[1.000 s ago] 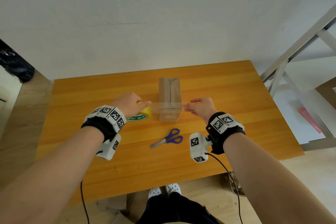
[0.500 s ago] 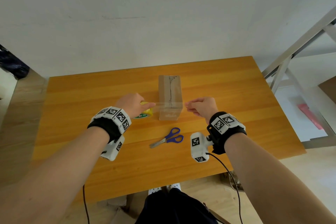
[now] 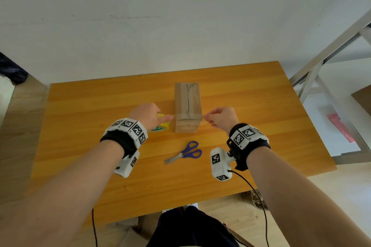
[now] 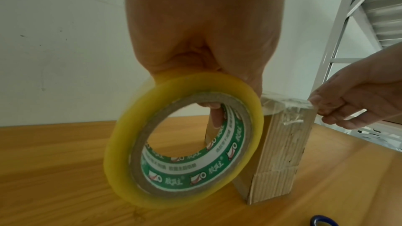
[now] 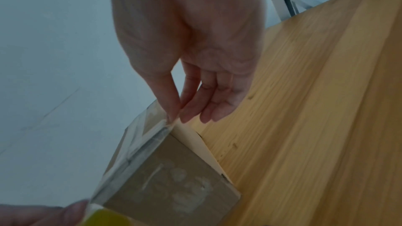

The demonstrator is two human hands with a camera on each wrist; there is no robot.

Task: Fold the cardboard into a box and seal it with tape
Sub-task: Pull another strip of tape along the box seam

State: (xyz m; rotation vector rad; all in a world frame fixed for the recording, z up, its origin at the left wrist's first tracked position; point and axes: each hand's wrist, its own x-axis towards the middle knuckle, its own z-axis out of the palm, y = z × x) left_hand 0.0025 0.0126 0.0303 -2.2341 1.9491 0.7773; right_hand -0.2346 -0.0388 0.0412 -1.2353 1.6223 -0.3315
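A small brown cardboard box stands closed in the middle of the wooden table, its top seam running away from me. My left hand grips a yellowish tape roll just left of the box, a finger hooked through its core. A clear tape strip stretches from the roll across the box's near top edge. My right hand pinches the strip's free end between thumb and fingers at the box's right edge.
Blue-handled scissors lie on the table in front of the box, between my wrists. A white wall stands behind the table. A white metal rack stands to the right, beyond the table's edge.
Both hands have lowered the stretched tape onto the box's near top edge. The right hand has come closer to the box's right side; the roll has stayed beside the box's left.
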